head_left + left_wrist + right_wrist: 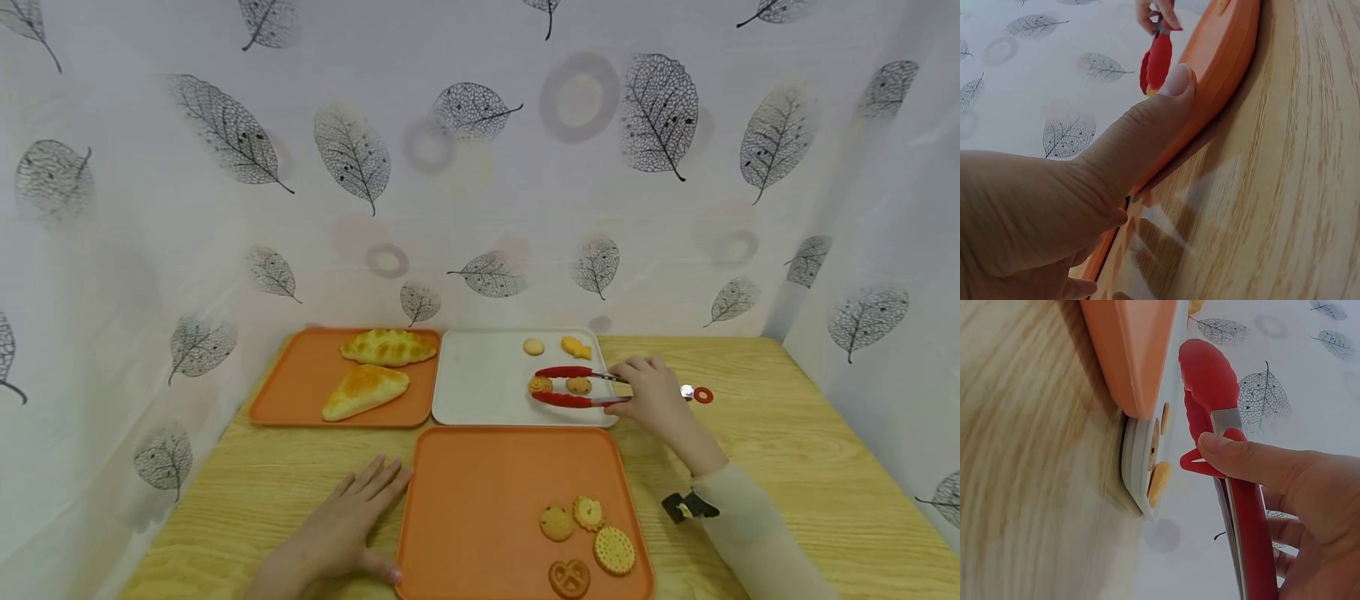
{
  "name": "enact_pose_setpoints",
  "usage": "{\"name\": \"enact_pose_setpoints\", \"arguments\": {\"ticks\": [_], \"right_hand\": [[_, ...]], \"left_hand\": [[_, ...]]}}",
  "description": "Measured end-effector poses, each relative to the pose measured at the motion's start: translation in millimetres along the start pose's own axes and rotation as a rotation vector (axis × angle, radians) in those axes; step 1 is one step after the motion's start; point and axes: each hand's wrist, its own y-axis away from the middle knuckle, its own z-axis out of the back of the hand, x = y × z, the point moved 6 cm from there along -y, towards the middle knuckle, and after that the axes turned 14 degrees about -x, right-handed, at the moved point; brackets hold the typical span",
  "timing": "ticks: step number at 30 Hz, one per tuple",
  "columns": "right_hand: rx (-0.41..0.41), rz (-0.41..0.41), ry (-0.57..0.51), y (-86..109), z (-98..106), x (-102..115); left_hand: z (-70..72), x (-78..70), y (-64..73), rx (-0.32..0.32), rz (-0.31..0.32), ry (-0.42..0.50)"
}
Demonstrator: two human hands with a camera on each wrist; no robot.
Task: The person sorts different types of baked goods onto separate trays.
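A: How is the grip shown by the head camera?

B: The tongs (564,402) are held by the right hand (651,396), with the thumb and fingers set on opposite arms. The red tips are kept apart, and a swirl cookie (540,385) is framed between them, over the right half of the white tray (472,375).

A: Is the cookie clamped?

B: That cannot be told. It is flanked closely by both tips, but the pressure cannot be judged. A dotted cookie (578,386) is also seen between the arms, nearer to the hand. Farther back on that tray, a pale cookie (533,347) and a fish cookie (576,347) are set out.

A: And the left hand (341,517)?

B: It is spread at the left edge of the front tray (480,500), on whose right side a pretzel (569,577) is grouped with three other cookies.

A: What is given by the left wrist camera?

B: The thumb is rested against the orange rim. Beyond it, the tongs are seen with a yellow bit at their tips; what it is cannot be made out.

A: And by the right wrist camera?

B: The tongs are gripped by thumb and curled fingers. The tips are overlapped from this side, so the gap is hidden. The dotted, pale and fish cookies are seen lying on the white tray, beside the tongs.
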Motion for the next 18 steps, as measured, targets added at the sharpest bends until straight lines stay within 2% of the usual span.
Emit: {"name": "enact_pose_setpoints", "arguments": {"ticks": [7,18], "right_hand": [[0.105,-0.073,0.022,-7.4,-10,-5],[0.162,-0.115,0.019,-8.7,-17,-9]], "left_hand": [[-1.2,1.8,0.3,0.005,-0.004,-0.002],[0.6,0.1,-0.1,0.006,-0.001,0.016]]}}
